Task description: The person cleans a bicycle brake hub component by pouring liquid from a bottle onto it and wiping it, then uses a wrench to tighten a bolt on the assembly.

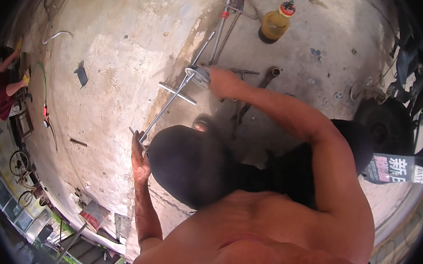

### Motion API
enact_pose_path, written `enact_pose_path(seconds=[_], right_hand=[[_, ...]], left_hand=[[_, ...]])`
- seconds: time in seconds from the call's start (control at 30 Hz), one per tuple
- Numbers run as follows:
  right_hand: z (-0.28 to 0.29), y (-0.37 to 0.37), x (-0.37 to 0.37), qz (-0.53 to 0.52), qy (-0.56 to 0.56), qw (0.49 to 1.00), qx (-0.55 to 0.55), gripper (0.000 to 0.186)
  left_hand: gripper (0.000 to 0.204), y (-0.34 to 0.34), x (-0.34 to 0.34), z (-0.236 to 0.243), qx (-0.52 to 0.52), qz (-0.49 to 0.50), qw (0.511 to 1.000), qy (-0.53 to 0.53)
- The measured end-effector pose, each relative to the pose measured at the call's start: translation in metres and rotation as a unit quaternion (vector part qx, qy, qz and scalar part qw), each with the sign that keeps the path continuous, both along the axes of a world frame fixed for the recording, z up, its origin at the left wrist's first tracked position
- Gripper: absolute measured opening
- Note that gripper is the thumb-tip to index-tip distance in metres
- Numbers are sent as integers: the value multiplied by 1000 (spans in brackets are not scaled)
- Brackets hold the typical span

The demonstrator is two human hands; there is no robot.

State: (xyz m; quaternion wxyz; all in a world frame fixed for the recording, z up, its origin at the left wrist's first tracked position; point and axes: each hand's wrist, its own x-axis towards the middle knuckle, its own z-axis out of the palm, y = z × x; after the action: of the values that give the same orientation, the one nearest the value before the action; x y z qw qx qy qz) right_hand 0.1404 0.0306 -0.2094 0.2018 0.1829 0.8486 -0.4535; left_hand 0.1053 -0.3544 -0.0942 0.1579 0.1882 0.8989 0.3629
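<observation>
My left hand (140,165) is closed at the lower end of a long thin metal rod (163,110) with a short crossbar, like a T-handle wrench. The rod slants up and away beside my dark-covered knee (185,162). My right hand (223,84) grips a grey, round metal part (196,75) with an open ring shape, where the rod passes; whether the rod goes through it or only behind it, I cannot tell. Another straight metal bar (184,97) crosses near the rod's middle. My right fingertips are partly hidden.
Ahead lie a red-handled screwdriver (224,15) and a bottle of yellowish liquid (276,22) with a red cap. A T-handle wrench (241,73) and a dark pipe-like tool (261,90) lie beyond my right arm. A black wheel (384,125) stands at right; another person (3,88) is far left.
</observation>
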Motion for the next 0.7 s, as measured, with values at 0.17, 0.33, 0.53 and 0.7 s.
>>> enact_pose_path(seconds=[0.17,0.33,0.53,0.7], right_hand=[[7,0,-4,24,-8,1000,8,33],[3,-4,-1,3,-11,1000,12,32],[7,-18,8,43,49,997,36,30],[6,-19,14,23,29,999,5,27]], left_hand=[[49,12,-23,15,-332,-88,928,146],[47,33,-38,12,-181,-54,970,154],[74,-21,-39,-59,-17,332,828,-451],[74,-35,-29,-64,-5,240,846,-475]])
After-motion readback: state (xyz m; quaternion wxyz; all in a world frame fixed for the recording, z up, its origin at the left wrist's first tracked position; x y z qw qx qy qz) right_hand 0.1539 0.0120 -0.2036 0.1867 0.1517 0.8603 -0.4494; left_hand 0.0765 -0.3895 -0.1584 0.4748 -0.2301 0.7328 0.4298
